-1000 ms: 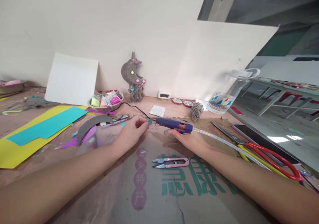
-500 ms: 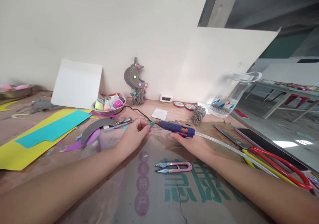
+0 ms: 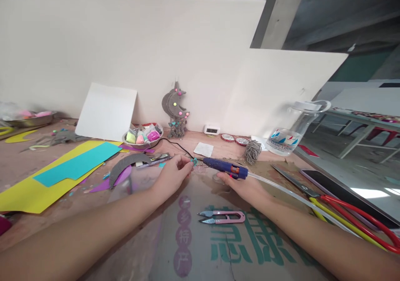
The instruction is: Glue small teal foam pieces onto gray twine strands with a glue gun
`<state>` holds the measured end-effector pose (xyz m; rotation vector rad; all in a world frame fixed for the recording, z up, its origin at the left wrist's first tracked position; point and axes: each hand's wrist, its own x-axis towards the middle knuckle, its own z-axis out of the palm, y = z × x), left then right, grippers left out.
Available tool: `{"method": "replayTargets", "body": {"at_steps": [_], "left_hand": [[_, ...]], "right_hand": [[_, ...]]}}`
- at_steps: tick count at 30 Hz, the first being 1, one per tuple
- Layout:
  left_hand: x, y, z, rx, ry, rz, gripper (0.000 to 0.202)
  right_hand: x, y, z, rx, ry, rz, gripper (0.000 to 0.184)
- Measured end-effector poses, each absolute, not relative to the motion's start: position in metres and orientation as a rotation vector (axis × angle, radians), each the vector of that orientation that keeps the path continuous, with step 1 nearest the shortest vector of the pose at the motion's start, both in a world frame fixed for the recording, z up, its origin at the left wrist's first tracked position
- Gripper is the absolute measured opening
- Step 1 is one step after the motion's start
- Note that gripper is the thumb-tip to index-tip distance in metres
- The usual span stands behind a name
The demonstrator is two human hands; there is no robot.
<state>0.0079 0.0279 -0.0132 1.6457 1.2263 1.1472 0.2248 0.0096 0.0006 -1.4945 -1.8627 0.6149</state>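
Observation:
My left hand (image 3: 175, 172) pinches a small teal piece (image 3: 195, 161) between thumb and fingertips; its exact shape is too small to make out. Just right of it is the nozzle of a dark blue hot glue gun (image 3: 223, 165), lying nearly level, with a long clear glue stick (image 3: 275, 184) out of its back. My right hand (image 3: 242, 186) grips the gun from below, its lower fingers hidden from me. Pink thread snips (image 3: 229, 217) rest on the printed cardboard (image 3: 200, 239) between my forearms.
At the right lie large red-handled scissors (image 3: 337, 206) and a phone (image 3: 346, 193), near a clear jug (image 3: 286, 131). Left are yellow (image 3: 18, 193) and blue sheets (image 3: 78, 162), a grey felt crescent (image 3: 125, 164) and a bowl (image 3: 142, 145). A moon ornament (image 3: 175, 104) hangs behind.
My view has tilted up slightly and turned left, so everything sits lower and further right. The teal piece and the glue gun stay in my hands, nearly unchanged relative to each other.

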Motion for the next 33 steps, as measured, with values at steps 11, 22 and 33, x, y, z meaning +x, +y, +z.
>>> {"method": "replayTargets", "body": {"at_steps": [11, 22, 33], "left_hand": [[0.009, 0.028, -0.016, 1.607, 1.183, 1.126, 0.023], [0.009, 0.026, -0.014, 1.623, 1.195, 1.059, 0.024], [0.009, 0.028, -0.016, 1.649, 1.225, 1.044, 0.022]], "right_hand": [[0.236, 0.019, 0.038, -1.359, -1.791, 0.492, 0.041], [0.242, 0.119, 0.037, -1.701, -1.978, 0.385, 0.046], [0.252, 0.141, 0.007, -1.735, -2.079, 0.462, 0.041]]}}
